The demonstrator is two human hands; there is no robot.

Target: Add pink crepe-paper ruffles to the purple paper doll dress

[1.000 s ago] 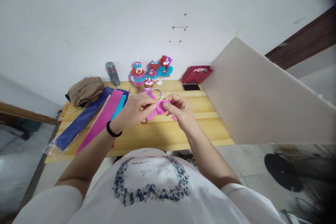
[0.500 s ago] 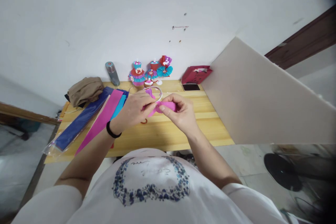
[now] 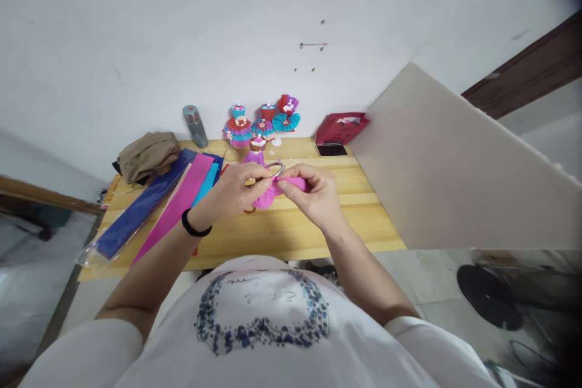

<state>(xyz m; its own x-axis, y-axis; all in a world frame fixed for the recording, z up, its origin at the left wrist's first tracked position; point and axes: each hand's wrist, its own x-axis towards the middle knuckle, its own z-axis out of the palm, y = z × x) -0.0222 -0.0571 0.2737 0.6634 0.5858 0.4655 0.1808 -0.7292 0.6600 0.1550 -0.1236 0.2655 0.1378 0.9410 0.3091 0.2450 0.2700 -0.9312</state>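
Pink crepe paper (image 3: 265,199) is gathered between my two hands over the table. My left hand (image 3: 239,188) is closed, thumb and fingers pinching the paper's gathered edge. My right hand (image 3: 313,191) also pinches the strip from the other side, its thumb close to the left fingertips. A thin pale ring (image 3: 276,168), like a narrow tape roll, shows tilted just behind the fingertips; which hand bears it I cannot tell. Behind it stands a small dress figure (image 3: 256,148) with a purple skirt. A small brown ring (image 3: 250,210) lies partly hidden below the paper.
Sheets of pink paper (image 3: 182,203) and a wrapped blue pack (image 3: 136,221) lie on the left. Along the wall stand a brown cloth bundle (image 3: 150,154), a flask (image 3: 195,126), paper dress figures (image 3: 239,124), a red bag (image 3: 341,128) and a phone (image 3: 331,150). A board (image 3: 454,163) borders the right.
The pale ring has dropped lower and tilted flatter behind my fingers. More pink paper now hangs below the pinch, and the purple-skirted figure shows more fully. Both hands keep their pinch.
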